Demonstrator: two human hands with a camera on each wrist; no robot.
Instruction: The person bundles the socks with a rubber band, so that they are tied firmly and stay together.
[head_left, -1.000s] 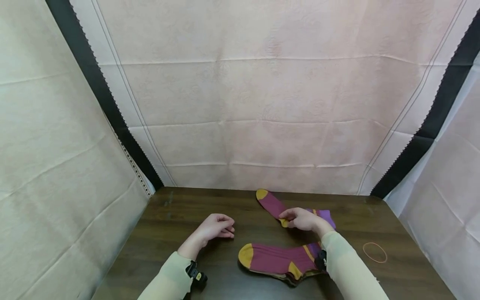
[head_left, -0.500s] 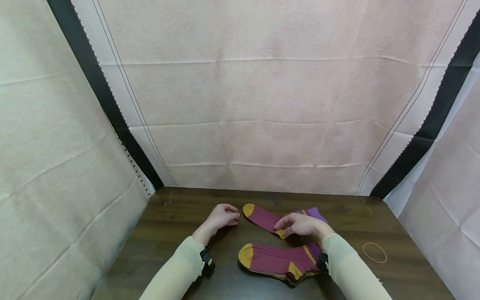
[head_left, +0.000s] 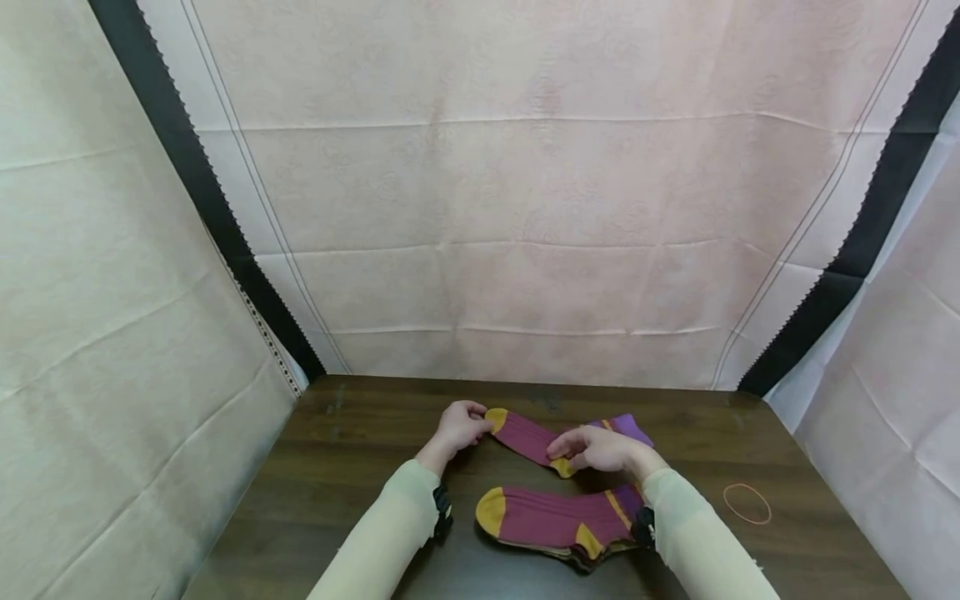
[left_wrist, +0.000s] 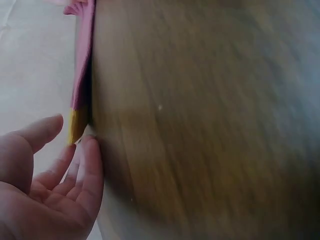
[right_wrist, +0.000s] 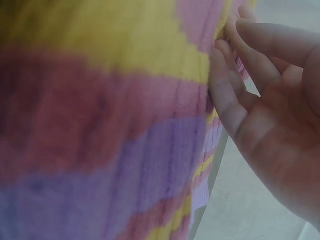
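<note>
A maroon sock (head_left: 525,437) with yellow toe and heel and a purple cuff lies toward the back of the table. My right hand (head_left: 603,450) pinches it near the yellow heel, the palm covering part of its middle. At the toe end is my left hand (head_left: 461,427). In the left wrist view, the fingertips of that hand (left_wrist: 65,190) reach the yellow toe (left_wrist: 76,125), while the thumb stands apart from it. Closer to me lies a stack of similar socks (head_left: 555,514), its cuff end partly hidden by the right wrist.
A thin rubber band (head_left: 769,510) lies on the brown wooden table (head_left: 825,533) to the right. Pale fabric walls (head_left: 525,250) rise behind the table and at both sides. Each wrist wears a dark camera strap.
My right hand has drawn the sock left and toward me, then stopped. My left hand has moved forward and right to the sock's toe. The stack has stayed put.
</note>
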